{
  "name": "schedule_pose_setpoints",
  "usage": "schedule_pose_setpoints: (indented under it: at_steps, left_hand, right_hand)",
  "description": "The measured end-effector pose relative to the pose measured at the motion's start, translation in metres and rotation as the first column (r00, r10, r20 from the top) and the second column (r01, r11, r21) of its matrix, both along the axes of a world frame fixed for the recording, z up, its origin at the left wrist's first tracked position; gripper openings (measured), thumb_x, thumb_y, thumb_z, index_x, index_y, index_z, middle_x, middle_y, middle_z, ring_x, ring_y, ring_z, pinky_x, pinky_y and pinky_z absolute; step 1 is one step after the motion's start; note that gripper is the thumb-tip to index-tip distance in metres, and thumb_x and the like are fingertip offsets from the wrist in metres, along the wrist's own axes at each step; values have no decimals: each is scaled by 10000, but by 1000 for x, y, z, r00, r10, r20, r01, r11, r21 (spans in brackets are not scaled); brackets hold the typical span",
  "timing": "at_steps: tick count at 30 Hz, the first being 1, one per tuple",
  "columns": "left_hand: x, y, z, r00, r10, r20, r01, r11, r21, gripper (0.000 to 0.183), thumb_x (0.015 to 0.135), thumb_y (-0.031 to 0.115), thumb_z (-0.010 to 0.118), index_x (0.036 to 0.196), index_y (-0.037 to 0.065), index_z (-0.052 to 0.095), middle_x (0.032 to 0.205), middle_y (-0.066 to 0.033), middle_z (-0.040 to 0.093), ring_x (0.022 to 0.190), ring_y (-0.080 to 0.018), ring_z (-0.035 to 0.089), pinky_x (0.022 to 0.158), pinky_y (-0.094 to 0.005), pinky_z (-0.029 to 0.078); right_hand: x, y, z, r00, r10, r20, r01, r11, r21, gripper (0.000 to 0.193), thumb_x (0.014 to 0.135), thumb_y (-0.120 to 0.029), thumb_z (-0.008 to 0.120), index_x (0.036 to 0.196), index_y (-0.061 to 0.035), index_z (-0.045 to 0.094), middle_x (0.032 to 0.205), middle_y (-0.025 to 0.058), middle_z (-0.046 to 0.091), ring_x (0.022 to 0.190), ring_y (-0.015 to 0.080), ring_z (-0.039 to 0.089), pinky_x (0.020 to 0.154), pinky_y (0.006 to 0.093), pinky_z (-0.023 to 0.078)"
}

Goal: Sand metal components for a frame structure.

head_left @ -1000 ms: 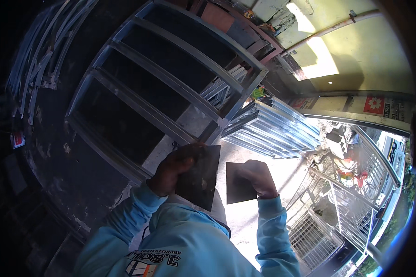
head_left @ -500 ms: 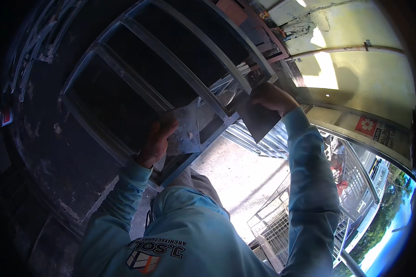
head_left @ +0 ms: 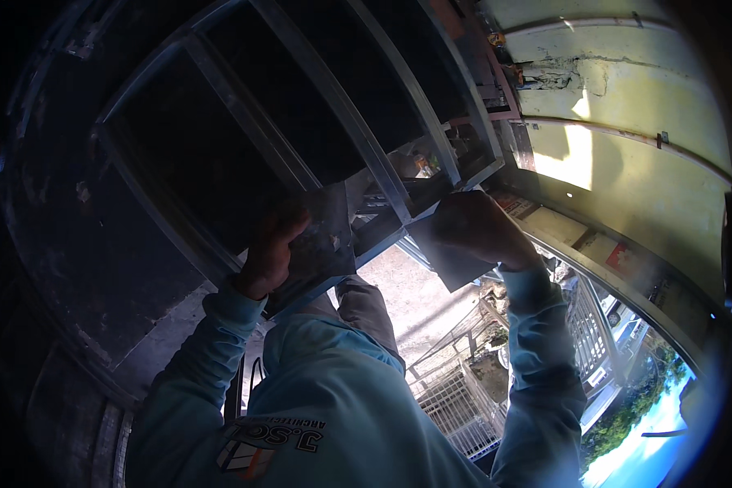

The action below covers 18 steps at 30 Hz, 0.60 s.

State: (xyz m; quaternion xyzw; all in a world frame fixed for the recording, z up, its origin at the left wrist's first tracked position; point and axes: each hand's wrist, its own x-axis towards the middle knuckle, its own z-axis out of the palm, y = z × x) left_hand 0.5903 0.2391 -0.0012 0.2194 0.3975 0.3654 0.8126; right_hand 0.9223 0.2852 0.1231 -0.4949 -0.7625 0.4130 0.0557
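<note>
In front of my body is a metal frame (head_left: pixel 297 65) with several parallel grey bars. At its near left end, my left hand (head_left: pixel 272 248) is closed on a thin, flat grey plate (head_left: pixel 327 236) with a scuffed surface. My right hand (head_left: pixel 484 228) grips a second, darker plate (head_left: pixel 455 262) by its upper part, at the frame's near right corner. One corner of that dark plate points down over the bright ground. Shadow hides some of the fingertips on both hands.
A yellowish wall (head_left: pixel 626 89) with a pipe along it rises at the right. Beyond my right forearm stand white metal grilles (head_left: pixel 462 398) in bright daylight. To the left is a dark, stained surface (head_left: pixel 65 236).
The view has tilted and shifted. My right hand and its dark plate sit lower in the picture, apart from the nearest bar. My left hand stays on its plate, which looks darker now.
</note>
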Motion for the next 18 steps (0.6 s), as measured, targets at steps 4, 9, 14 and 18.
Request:
schedule_pose_setpoints:
  at_steps: [4,9,14,18]
  left_hand:
    - [7,-16,8,997,49,-57,-45,996,70,349,1000,227,602,1277,16,619,1233,-102,656,1116,-204,646,995,-358,503]
    - [17,-44,18,981,164,-101,-144,973,178,368,1006,257,605,1293,27,604,1215,-105,665,1135,-227,652,1006,-368,510]
    - [25,-78,57,902,218,373,-165,972,-170,386,1021,238,581,1351,39,558,1211,-102,669,1132,-221,666,1004,-360,528]
    - [69,-103,87,924,138,357,-72,979,-191,386,1025,234,565,1359,42,554,1216,-110,666,1085,-208,679,992,-368,540]
  right_hand:
    - [-31,18,-42,749,425,507,-543,834,103,119,743,-147,720,799,-45,696,809,131,692,715,326,675,713,442,572]
    - [-66,34,-54,706,531,468,-445,847,-291,71,769,-123,686,800,-62,705,804,138,686,745,318,690,717,438,579]
    - [-20,-36,41,977,-76,-199,101,988,117,229,781,-84,757,1002,-26,746,1006,189,712,899,317,728,745,379,611]
    - [-24,-156,49,969,-33,-243,174,789,589,266,752,60,732,997,-41,752,950,96,651,848,263,668,670,337,565]
